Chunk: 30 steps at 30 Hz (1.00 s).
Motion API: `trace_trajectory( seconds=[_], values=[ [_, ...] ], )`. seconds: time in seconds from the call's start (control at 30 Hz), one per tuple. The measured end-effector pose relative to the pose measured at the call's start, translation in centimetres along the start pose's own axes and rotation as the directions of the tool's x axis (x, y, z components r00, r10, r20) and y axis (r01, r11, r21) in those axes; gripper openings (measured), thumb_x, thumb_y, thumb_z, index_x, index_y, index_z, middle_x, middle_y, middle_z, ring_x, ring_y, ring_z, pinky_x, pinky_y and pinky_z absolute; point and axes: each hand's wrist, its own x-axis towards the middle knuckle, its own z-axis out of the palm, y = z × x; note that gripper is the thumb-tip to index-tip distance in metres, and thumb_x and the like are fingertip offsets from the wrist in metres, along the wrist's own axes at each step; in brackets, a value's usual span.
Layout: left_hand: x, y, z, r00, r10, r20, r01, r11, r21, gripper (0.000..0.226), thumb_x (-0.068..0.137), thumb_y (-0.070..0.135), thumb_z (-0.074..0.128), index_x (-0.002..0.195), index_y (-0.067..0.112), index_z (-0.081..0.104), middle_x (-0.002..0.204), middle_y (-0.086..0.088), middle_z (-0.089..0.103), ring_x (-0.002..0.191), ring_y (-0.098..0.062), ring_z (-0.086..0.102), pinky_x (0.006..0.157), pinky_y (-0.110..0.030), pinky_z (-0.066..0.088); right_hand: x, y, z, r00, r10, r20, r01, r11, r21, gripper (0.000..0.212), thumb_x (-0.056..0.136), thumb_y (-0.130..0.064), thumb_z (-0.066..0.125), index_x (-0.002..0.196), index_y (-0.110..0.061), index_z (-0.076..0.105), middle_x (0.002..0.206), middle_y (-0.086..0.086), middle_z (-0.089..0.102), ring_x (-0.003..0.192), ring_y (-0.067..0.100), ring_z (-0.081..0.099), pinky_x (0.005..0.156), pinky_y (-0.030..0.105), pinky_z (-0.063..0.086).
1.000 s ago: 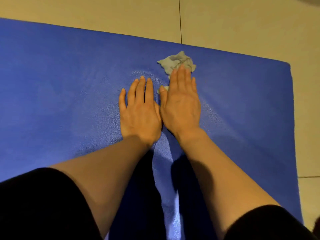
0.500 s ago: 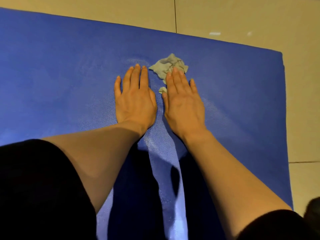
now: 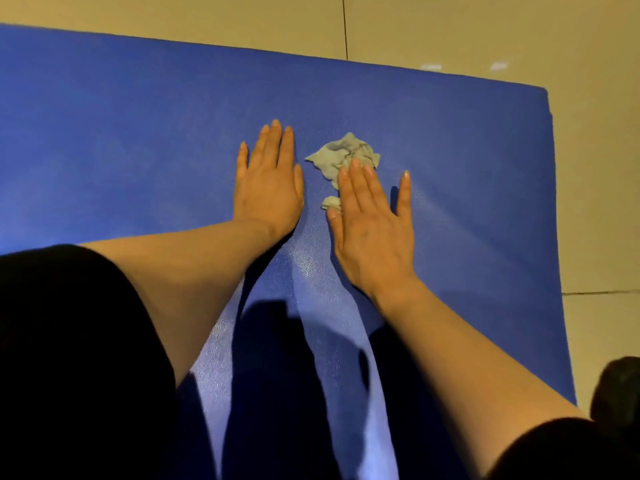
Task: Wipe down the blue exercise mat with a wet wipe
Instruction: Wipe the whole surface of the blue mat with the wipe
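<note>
Wipe (image 3: 341, 157) lies crumpled on the blue mat (image 3: 138, 116), centre frame, under my right hand's (image 3: 372, 223) flat fingertips. Left hand (image 3: 268, 181) presses flat just beside it, holding nothing. Unwiped mat stretches toward upper left.

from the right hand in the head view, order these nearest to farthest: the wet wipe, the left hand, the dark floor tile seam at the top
1. wet wipe: under the fingers of the right hand, touching it.
2. left hand: flat on the blue mat, just left of the wipe, apart from the right hand.
3. floor tile seam: beyond the mat's far edge, farthest.
</note>
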Motion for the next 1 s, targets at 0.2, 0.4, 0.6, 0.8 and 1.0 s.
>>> trace_trajectory(
  seconds=[0.2, 0.4, 0.6, 0.8, 1.0],
  values=[
    [-7.0, 0.5, -0.9, 0.990, 0.018, 0.142, 0.000, 0.992, -0.127, 0.054, 0.106, 0.021, 0.028, 0.155, 0.012, 0.005, 0.163, -0.005, -0.002, 0.150, -0.019, -0.006, 0.121, -0.035, -0.006, -4.8, -5.9, 0.6, 0.999, 0.005, 0.041, -0.010, 0.993, 0.116, 0.061, 0.095, -0.028, 0.020, 0.148, -0.001, 0.031, 0.157, 0.016, 0.026, 0.147, 0.028, 0.021, 0.120, 0.045, 0.008],
    [-13.9, 0.6, -2.4, 0.956, -0.010, 0.292, 0.049, 0.991, -0.127, 0.059, 0.105, 0.021, 0.033, 0.155, 0.014, 0.002, 0.163, -0.002, -0.007, 0.150, -0.016, -0.007, 0.121, -0.035, -0.001, -7.0, -2.6, -0.2, 0.993, -0.108, 0.056, 0.098, 0.981, 0.165, 0.061, 0.100, -0.037, 0.019, 0.148, -0.002, 0.033, 0.156, 0.013, 0.030, 0.145, 0.025, 0.026, 0.120, 0.041, 0.014],
    [-20.7, 1.2, -2.8, 0.929, -0.035, 0.368, 0.090, 0.987, -0.134, 0.061, 0.104, 0.022, 0.034, 0.155, 0.016, 0.001, 0.162, -0.001, -0.010, 0.149, -0.016, -0.009, 0.121, -0.034, -0.004, -10.2, -6.9, -1.8, 0.965, 0.064, 0.255, -0.146, 0.938, 0.316, 0.063, 0.105, -0.037, 0.023, 0.153, -0.001, 0.003, 0.161, 0.015, -0.004, 0.150, 0.026, -0.006, 0.120, 0.034, -0.009],
    [-25.6, 2.6, -3.0, 0.904, -0.122, 0.409, 0.127, 0.992, 0.016, 0.062, 0.106, 0.032, 0.027, 0.154, 0.017, -0.007, 0.161, -0.002, -0.016, 0.149, -0.018, -0.014, 0.119, -0.037, -0.009, -12.2, -3.3, -2.4, 0.961, -0.145, 0.234, 0.098, 0.975, 0.202, 0.062, 0.104, -0.041, 0.019, 0.154, -0.006, 0.010, 0.162, 0.009, 0.005, 0.150, 0.022, 0.001, 0.119, 0.038, -0.006],
    [-27.1, 1.8, -3.8, 0.879, -0.098, 0.467, 0.106, 0.994, 0.009, 0.062, 0.105, 0.035, 0.028, 0.155, 0.019, -0.006, 0.162, 0.001, -0.015, 0.148, -0.016, -0.015, 0.121, -0.037, -0.008, -15.2, -7.8, -4.0, 0.927, -0.033, 0.374, -0.017, 0.991, 0.130, 0.062, 0.105, -0.041, 0.013, 0.153, -0.006, -0.006, 0.162, 0.010, -0.009, 0.149, 0.022, -0.012, 0.119, 0.045, -0.012]
  ],
)
